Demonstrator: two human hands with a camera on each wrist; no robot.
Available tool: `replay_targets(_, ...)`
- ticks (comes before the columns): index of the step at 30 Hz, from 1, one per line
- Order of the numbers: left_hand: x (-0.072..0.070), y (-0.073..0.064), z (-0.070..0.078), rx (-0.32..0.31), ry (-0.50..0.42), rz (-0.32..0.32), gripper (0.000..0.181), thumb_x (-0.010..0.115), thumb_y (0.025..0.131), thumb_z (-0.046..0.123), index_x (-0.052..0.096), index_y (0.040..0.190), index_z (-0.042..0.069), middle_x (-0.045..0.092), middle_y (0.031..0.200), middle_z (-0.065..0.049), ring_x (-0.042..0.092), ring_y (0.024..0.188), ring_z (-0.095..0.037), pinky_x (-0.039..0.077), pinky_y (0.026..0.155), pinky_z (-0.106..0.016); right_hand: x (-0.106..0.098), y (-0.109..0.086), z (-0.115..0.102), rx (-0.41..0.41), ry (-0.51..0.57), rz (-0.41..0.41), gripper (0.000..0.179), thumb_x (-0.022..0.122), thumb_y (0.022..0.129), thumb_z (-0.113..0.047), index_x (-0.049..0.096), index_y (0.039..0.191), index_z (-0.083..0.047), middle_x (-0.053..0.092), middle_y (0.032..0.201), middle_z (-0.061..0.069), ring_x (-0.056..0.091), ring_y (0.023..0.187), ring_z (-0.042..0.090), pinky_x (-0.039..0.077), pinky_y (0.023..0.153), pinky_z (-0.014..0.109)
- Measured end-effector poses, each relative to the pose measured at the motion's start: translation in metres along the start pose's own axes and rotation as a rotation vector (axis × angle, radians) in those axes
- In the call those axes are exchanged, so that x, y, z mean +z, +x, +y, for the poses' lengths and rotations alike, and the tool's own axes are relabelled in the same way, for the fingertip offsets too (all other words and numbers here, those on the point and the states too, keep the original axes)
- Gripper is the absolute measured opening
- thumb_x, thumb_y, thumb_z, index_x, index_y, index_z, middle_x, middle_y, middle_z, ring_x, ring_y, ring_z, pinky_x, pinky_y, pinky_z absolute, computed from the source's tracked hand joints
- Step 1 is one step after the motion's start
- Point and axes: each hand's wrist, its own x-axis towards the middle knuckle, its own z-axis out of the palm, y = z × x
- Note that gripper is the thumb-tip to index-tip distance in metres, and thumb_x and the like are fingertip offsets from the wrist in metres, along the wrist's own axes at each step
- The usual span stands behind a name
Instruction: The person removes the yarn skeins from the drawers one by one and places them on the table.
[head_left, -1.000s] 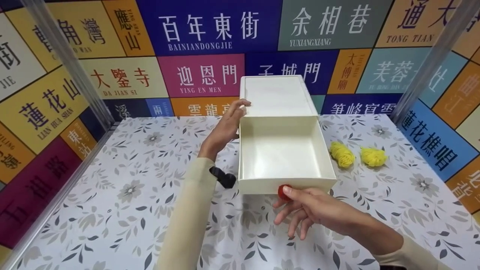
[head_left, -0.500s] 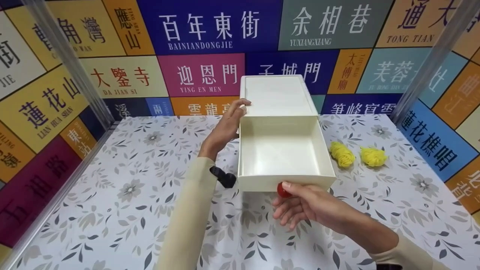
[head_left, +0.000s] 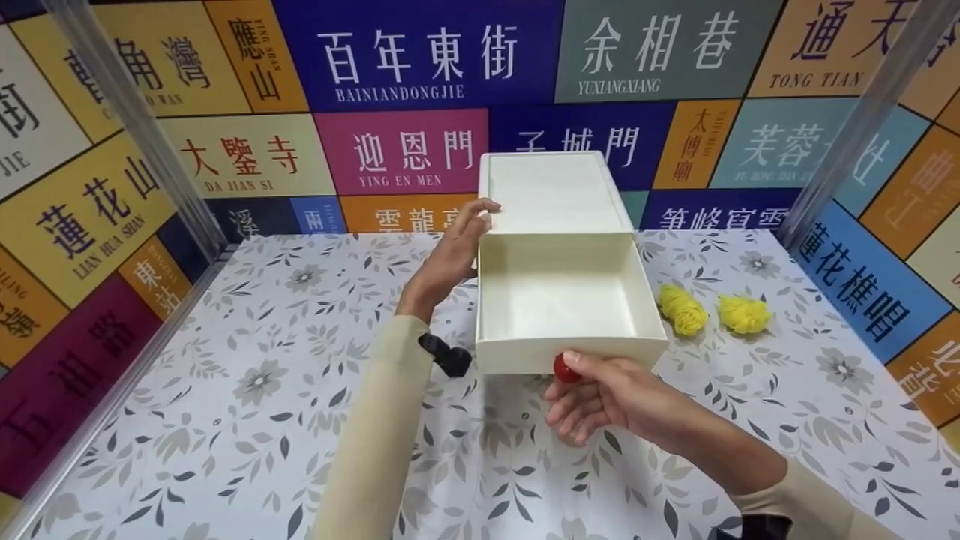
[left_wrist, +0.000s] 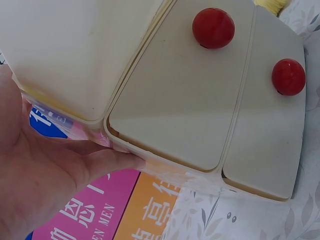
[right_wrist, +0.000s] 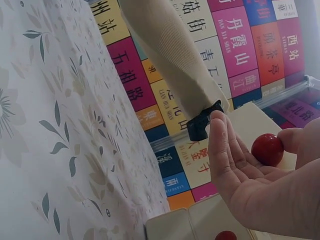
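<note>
A small white drawer cabinet (head_left: 551, 191) stands at the back of the table with its top drawer (head_left: 517, 358) pulled out. Nothing lies in the part of the drawer that shows. My left hand (head_left: 442, 270) rests along the cabinet's left side, fingertips at the top edge. At the drawer's front, my right hand (head_left: 626, 397) presses its thumb against the round red knob (right_wrist: 268, 149); the other fingers extend loosely below it. Two lower drawers (left_wrist: 175, 100) are closed in the left wrist view, each with a red knob (left_wrist: 213, 28).
Two yellow yarn bundles (head_left: 682, 309) lie on the table right of the cabinet. A leaf-patterned cloth (head_left: 262, 450) covers the table. Behind it rises a wall of coloured signs (head_left: 420, 52), with clear upright posts (head_left: 142, 127) at the sides.
The drawer has slid a little way back into the cabinet, and my right hand has moved forward with its knob. My left hand has stayed in place.
</note>
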Motion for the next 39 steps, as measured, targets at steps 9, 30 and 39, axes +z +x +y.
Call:
replay_targets(9, 0.0, 0.0, -0.001, 0.007, 0.022, -0.006, 0.03, 0.03, 0.108, 0.029, 0.041, 0.136, 0.025, 0.047, 0.138, -0.018, 0.062, 0.113, -0.035, 0.059, 0.09, -0.052, -0.004, 0.009, 0.001, -0.048, -0.014, 0.053, 0.046, 0.041, 0.107, -0.041, 0.066, 0.103, -0.003, 0.076, 0.087, 0.003, 0.073, 0.075, 0.013, 0.061, 0.065, 0.025)
replay_targets(30, -0.002, 0.0, -0.002, 0.021, 0.001, -0.03, 0.029, 0.029, 0.109, 0.03, 0.04, 0.136, 0.024, 0.044, 0.141, -0.015, 0.06, 0.117, -0.035, 0.057, 0.094, -0.055, -0.016, 0.024, -0.006, -0.068, -0.098, 0.167, 0.053, 0.041, 0.106, -0.048, 0.065, 0.106, 0.0, 0.076, 0.088, 0.004, 0.072, 0.077, 0.016, 0.062, 0.067, 0.028)
replay_targets(39, -0.001, -0.001, -0.001, 0.002, 0.012, -0.022, 0.029, 0.028, 0.109, 0.031, 0.041, 0.135, 0.026, 0.047, 0.139, -0.016, 0.062, 0.116, -0.034, 0.057, 0.094, -0.053, -0.02, 0.032, -0.008, -0.069, -0.099, 0.192, 0.055, 0.041, 0.106, -0.048, 0.065, 0.108, 0.001, 0.075, 0.087, 0.004, 0.073, 0.076, 0.016, 0.062, 0.068, 0.028)
